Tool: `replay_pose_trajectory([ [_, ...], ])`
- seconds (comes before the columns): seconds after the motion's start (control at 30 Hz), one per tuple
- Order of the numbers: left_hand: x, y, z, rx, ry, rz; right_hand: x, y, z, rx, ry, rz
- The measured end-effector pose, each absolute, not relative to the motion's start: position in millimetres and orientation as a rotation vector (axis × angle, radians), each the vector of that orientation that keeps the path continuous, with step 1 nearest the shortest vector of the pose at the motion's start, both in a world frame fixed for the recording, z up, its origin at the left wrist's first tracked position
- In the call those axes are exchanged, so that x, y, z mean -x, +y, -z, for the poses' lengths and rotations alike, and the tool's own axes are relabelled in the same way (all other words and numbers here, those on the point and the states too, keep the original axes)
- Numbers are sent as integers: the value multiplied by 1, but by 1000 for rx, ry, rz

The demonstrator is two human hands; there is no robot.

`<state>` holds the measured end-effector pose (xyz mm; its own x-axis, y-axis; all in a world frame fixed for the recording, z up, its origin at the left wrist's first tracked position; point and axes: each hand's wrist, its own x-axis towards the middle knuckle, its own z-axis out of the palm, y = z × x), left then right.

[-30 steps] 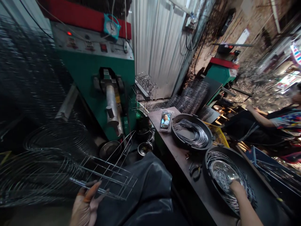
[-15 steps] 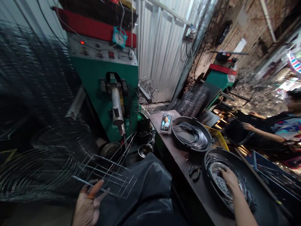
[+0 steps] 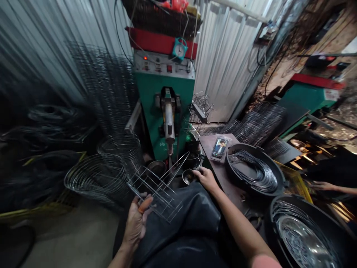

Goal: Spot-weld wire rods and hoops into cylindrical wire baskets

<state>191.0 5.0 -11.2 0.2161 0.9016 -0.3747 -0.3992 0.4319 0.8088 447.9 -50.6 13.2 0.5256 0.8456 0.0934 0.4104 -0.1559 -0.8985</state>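
The left hand (image 3: 136, 223) grips a silver welded-wire rack (image 3: 157, 197), held up in front of a green metal machine (image 3: 147, 111). The right hand (image 3: 206, 178), open with fingers spread, sits at the near corner of the dark metal bench (image 3: 208, 149), just beside a small round steel bowl (image 3: 189, 176). A round black pan of coiled wire (image 3: 258, 149) stands farther along the bench.

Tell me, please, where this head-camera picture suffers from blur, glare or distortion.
In the head view, motion blur smears the stacked wire coils at left; wide-angle distortion bows the corrugated metal wall; glare lies on the steel bowl at lower right; the wire rack in the left hand looks fairly sharp.
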Motion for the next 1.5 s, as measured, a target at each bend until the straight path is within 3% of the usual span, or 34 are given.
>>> replay_pose_trajectory([
  [0.67, -200, 18, 40, -566, 975, -984, -420, 32, 12, 1338, -855, -906],
  [1.5, -208, 35, 28, -498, 1041, -1020, -422, 72, 11, 1254, -670, -1047],
])
